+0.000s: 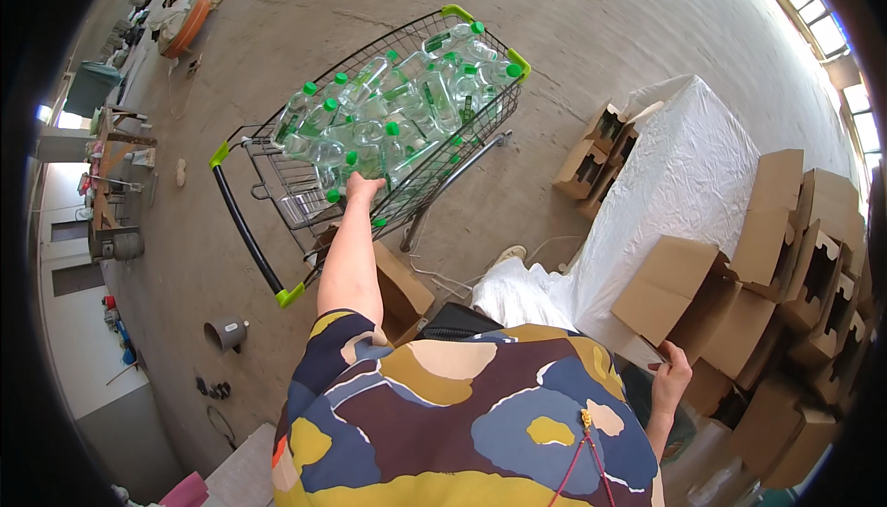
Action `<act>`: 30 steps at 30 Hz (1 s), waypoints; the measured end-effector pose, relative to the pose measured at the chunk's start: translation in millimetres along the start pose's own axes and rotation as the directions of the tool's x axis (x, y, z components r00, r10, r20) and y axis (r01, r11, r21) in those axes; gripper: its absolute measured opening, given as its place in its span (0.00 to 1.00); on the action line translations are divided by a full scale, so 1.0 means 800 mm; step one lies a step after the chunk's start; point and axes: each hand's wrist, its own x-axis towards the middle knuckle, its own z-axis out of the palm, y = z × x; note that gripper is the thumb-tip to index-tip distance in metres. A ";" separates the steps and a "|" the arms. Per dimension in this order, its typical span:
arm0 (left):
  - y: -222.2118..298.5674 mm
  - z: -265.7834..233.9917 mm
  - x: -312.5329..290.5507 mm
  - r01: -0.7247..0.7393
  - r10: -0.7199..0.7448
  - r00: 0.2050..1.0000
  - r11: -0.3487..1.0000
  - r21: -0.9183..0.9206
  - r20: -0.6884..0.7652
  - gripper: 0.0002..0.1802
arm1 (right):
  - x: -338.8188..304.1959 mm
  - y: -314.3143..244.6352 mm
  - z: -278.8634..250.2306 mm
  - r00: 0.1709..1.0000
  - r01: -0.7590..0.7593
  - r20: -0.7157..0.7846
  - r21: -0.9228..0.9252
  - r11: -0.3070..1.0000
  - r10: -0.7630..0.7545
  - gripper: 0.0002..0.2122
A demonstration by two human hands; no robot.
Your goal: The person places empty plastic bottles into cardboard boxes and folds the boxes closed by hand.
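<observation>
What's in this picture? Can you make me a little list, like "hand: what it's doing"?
Left hand: reaching in among the bottles, fingers partly hidden
Left hand spot
Right hand: at the edge of an open cardboard box
Right hand spot
Bottles: clear, green caps, piled up
Shopping cart: black wire with bright green corners, holding the bottles
Silvery cover: crinkly, between groups of boxes
Floor: grey
</observation>
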 end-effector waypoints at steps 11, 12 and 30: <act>-0.006 -0.005 0.004 -0.187 0.192 0.977 0.981 0.059 -0.090 0.31 | 0.016 0.001 -0.016 0.982 0.094 -0.133 -0.288 0.953 -0.137 0.15; 0.003 -0.006 0.000 -0.218 0.226 0.968 0.973 0.080 -0.112 0.30 | 0.014 -0.004 -0.017 0.991 -0.020 -0.132 -0.234 0.972 -0.012 0.12; 0.201 -0.044 -0.244 -0.861 0.861 0.480 0.499 0.098 -0.165 0.39 | 0.060 0.073 -0.047 0.923 -0.051 -0.385 -0.122 0.991 0.000 0.30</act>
